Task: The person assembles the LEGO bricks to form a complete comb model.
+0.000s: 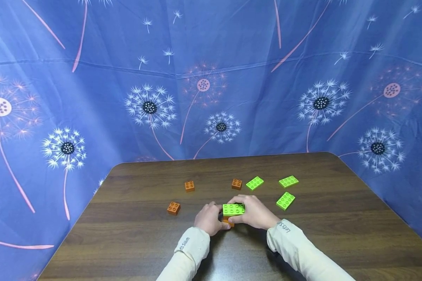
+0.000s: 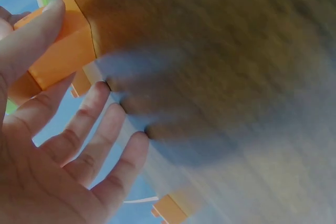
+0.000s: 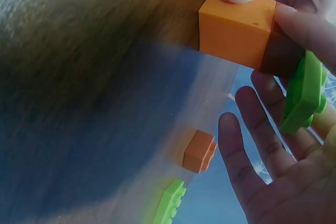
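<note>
Brick stack (image 3: 272, 51) — eight-stud green brick (image 1: 233, 210) atop orange ones — on wooden tabletop (image 1: 144, 242), between hands. Left hand (image 1: 209, 219) pinching lower orange brick (image 3: 233, 32); right hand (image 1: 254, 212) clamped round stack's upper part. Likely light, stiff, smooth; grip flat sides.

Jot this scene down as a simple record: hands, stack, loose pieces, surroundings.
Left hand: pinches the lower orange block
Right hand: grips the stack higher up
Stack, top down: green piece, upper orange block, lower orange block
Loose orange blocks: three
Loose green pieces: three
Surface: brown wood-grain table
Backdrop: blue cloth with dandelion print
</note>
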A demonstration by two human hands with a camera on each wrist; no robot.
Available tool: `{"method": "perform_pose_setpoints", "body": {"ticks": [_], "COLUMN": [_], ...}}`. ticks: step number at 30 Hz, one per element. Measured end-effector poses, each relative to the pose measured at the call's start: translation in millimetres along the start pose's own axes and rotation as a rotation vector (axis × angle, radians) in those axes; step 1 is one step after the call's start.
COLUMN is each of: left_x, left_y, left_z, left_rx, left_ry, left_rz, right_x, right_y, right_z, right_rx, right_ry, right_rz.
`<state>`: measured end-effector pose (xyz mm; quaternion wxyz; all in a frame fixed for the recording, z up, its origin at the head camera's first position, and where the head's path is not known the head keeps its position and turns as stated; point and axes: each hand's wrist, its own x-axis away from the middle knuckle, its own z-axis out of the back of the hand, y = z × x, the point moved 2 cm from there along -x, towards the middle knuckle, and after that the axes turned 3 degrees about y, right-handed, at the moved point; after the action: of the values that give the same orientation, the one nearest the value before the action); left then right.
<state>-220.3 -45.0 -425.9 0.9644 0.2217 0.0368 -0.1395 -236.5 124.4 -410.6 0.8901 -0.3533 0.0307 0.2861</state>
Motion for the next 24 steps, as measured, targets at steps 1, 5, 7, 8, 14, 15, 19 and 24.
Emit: {"method": "perform_pose_setpoints", "body": {"ticks": [1, 5, 7, 8, 14, 15, 19, 24], "left_x": [0.0, 0.1, 0.6, 0.9, 1.4, 1.0, -0.6, 0.6], "left_y": [-0.9, -5.0, -7.5, -9.1, -22.1, -25.3, -37.3, -48.2], "left_z": [-0.1, 0.0, 1.9, 3.5, 19.8, 21.8, 27.5, 32.6], "left_rx": [-0.003, -0.013, -0.003, 0.008, 0.096, 0.1, 0.087, 0.074], "left_ry": [-0.011, -0.042, -0.042, -0.037, 0.051, 0.069, 0.162, 0.309], "left_rz": [0.0, -0.015, -0.026, -0.029, -0.054, -0.05, 0.0, 0.102], "right_x": [-0.2, -0.4, -0.5, -0.7, -2.7, -3.0, -3.9, -3.3], "right_y": [0, 0, 1, 1, 2, 2, 1, 0], "right_z": [0, 0, 0, 0, 1, 1, 3, 2], "right_rx": [-0.008, -0.035, -0.042, -0.042, -0.011, -0.007, 0.002, 0.015], "right_ry": [-0.005, -0.021, -0.023, -0.022, -0.03, -0.034, -0.044, -0.052], "right_rz": [-0.009, -0.048, -0.064, -0.067, -0.056, -0.056, -0.066, -0.068]}}
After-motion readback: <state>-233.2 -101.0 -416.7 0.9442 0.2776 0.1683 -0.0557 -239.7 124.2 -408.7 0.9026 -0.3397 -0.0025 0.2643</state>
